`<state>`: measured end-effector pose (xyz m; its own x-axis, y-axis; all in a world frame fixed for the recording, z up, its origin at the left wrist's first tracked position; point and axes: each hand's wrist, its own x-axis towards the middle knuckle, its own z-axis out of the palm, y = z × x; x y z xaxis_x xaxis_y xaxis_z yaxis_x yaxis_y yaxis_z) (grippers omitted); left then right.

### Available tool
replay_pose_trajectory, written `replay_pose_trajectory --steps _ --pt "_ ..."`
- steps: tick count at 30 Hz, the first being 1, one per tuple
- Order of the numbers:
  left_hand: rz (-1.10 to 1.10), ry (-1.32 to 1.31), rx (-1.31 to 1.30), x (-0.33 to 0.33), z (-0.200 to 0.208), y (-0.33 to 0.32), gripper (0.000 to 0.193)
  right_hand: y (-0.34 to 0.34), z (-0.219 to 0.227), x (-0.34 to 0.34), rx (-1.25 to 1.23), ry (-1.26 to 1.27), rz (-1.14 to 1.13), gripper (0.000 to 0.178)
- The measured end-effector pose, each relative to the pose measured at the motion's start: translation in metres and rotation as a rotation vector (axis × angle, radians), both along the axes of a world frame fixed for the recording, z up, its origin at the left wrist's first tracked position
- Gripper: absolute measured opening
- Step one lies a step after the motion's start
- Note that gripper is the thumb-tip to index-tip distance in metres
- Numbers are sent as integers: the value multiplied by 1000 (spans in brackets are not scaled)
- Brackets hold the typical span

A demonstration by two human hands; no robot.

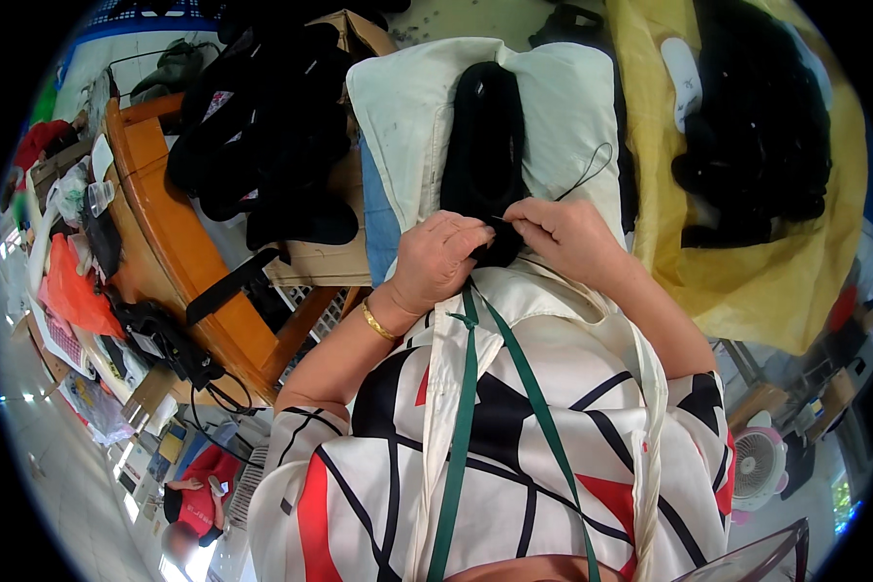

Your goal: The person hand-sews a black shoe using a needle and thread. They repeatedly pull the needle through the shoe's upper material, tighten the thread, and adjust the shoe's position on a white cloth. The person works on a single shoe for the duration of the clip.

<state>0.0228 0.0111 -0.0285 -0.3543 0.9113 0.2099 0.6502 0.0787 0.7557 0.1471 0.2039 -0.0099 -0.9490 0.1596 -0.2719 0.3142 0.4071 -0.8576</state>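
Observation:
A black cloth shoe (pixel 461 145) lies lengthwise on a white cloth (pixel 393 107) spread over my lap, its opening facing up. My left hand (pixel 435 257) is closed on the shoe's near end, with thumb and fingers pressed together at the edge. Against that same end, my right hand (pixel 570 241) pinches a thin needle (pixel 497 218), which points toward the left fingertips. A dark thread (pixel 584 177) loops up and away behind the right hand. Between the hands the exact spot where the needle meets the shoe is hidden by fingers.
Black shoes (pixel 262 136) are heaped at the left, above a cardboard box (pixel 320 254) and beside an orange wooden chair (pixel 170 223). To the right, yellow sheeting (pixel 655 209) carries more black shoes (pixel 761 155) and a white insole (pixel 684 82). A fan (pixel 759 468) stands lower right.

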Motion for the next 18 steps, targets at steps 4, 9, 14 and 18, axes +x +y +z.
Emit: replay_pose_trajectory --steps 4,9,14,18 --pt "7 -28 14 -2 0 1 41 0 2 -4 -3 -28 15 15" --pt "15 -33 19 -2 0 2 42 1 5 -7 -3 -45 30 16" --pt "18 -32 20 -2 1 2 43 2 6 -9 -6 -72 37 16" --pt "14 -49 3 -1 1 1 46 3 5 -11 2 -71 51 17"
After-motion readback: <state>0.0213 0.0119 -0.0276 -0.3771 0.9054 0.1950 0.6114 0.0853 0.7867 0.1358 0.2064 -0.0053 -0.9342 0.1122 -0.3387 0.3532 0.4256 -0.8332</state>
